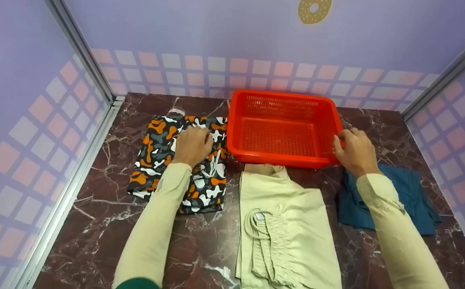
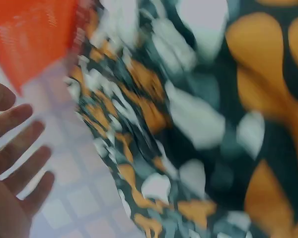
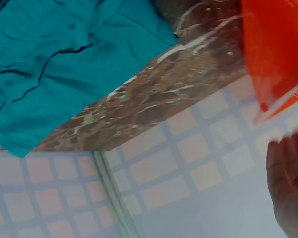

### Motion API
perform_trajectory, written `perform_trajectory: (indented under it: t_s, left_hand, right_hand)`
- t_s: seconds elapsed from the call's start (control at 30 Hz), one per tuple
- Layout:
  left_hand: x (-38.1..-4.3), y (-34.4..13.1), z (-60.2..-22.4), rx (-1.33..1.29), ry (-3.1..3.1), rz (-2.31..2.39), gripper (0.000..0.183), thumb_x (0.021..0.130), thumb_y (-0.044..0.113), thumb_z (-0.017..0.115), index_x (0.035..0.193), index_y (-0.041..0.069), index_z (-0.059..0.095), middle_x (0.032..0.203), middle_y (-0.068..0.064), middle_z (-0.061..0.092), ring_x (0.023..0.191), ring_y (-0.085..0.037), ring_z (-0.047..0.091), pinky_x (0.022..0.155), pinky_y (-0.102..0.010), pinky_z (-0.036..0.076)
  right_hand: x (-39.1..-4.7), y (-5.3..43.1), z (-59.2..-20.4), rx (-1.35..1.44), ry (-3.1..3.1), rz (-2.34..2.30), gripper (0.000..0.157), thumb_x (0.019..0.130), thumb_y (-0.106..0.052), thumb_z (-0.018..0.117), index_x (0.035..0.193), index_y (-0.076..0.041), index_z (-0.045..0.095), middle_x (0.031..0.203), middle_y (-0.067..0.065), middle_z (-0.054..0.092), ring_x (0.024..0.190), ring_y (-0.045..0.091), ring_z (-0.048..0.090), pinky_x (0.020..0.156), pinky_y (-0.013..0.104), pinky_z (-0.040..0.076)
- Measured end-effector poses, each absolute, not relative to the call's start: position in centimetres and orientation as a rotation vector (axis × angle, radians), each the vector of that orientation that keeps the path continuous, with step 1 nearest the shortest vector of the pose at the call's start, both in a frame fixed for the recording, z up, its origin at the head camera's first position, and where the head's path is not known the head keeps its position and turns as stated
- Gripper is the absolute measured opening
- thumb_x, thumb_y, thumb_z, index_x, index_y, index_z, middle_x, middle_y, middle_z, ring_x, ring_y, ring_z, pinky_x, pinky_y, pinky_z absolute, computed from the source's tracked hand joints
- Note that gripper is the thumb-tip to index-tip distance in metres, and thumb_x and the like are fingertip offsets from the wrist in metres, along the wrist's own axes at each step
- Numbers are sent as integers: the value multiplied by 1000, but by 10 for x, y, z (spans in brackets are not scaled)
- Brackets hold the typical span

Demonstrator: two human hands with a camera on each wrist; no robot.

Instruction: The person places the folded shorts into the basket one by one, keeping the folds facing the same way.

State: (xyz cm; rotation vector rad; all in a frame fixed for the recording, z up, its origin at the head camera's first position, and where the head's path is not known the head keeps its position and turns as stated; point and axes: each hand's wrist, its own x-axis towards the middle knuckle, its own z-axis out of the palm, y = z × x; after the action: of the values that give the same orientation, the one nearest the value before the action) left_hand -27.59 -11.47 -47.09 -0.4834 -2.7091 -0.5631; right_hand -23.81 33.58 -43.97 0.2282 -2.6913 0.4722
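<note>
My left hand [image 1: 192, 145] is over a folded garment [image 1: 210, 186] patterned in black, orange, white and grey, with pale drawstrings on top. In the left wrist view, the fingers [image 2: 17, 151] are spread and loosely bent, with nothing between them. My right hand [image 1: 356, 153] is at the right end of a red plastic basket [image 1: 282, 159], overlapping its rim in the head view. The right wrist view shows that hand's fingers [image 3: 288, 156] extended beside the basket, with a gap between them. No things lie inside the basket.
Beige trousers [image 1: 300, 228] with a gathered waistband and a cord lie folded in front of the basket. To the right is a folded teal garment [image 1: 411, 192], partly under my forearm. Tiled-pattern walls [image 1: 216, 66] enclose the dark marbled tabletop [image 1: 108, 224] at the back and sides.
</note>
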Motion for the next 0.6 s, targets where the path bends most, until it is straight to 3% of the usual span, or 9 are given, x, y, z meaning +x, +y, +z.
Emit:
perform_trajectory:
  t_s: [0.1, 0.27, 0.37, 0.47, 0.6]
  left_hand:
    - [-259, -111, -466, -493, -2739, -814, 30, 101, 21, 58, 74, 10, 64, 61, -4, 58, 53, -22, 52, 52, -36, 43]
    - [-220, -104, -465, -525, -2852, -958, 24, 102, 27, 59, 88, 13, 72, 66, -1, 62, 48, -12, 46, 47, -29, 41]
    - [-195, -96, -467, -592, -2948, -909, 25, 103, 32, 57, 100, 13, 74, 69, -1, 63, 49, -10, 47, 47, -28, 43]
    - [-169, -83, -471, -642, -3019, -881, 23, 103, 34, 57, 104, 16, 73, 76, 4, 64, 58, -8, 52, 54, -26, 47]
    - [-130, -60, -477, -737, -3045, -860, 22, 103, 31, 58, 115, 16, 69, 100, 2, 69, 77, -13, 63, 67, -28, 55]
  right_hand:
    - [-226, 335, -442, 246, -2636, 523, 25, 100, -17, 62, 88, 4, 68, 77, 21, 64, 65, 36, 58, 61, 54, 54]
    - [-208, 331, -455, 322, -2553, 610, 25, 97, -14, 67, 77, 1, 68, 65, 15, 65, 50, 25, 55, 48, 40, 46]
    - [-195, 327, -466, 360, -2536, 635, 24, 95, -12, 69, 74, -1, 68, 60, 10, 63, 48, 20, 52, 47, 35, 41]
    - [-180, 320, -477, 401, -2576, 681, 22, 94, -13, 70, 75, -4, 69, 62, 7, 63, 52, 19, 54, 49, 35, 42]
    - [-161, 309, -491, 523, -2664, 734, 14, 93, -15, 73, 83, -6, 72, 76, 6, 68, 66, 22, 62, 59, 40, 50]
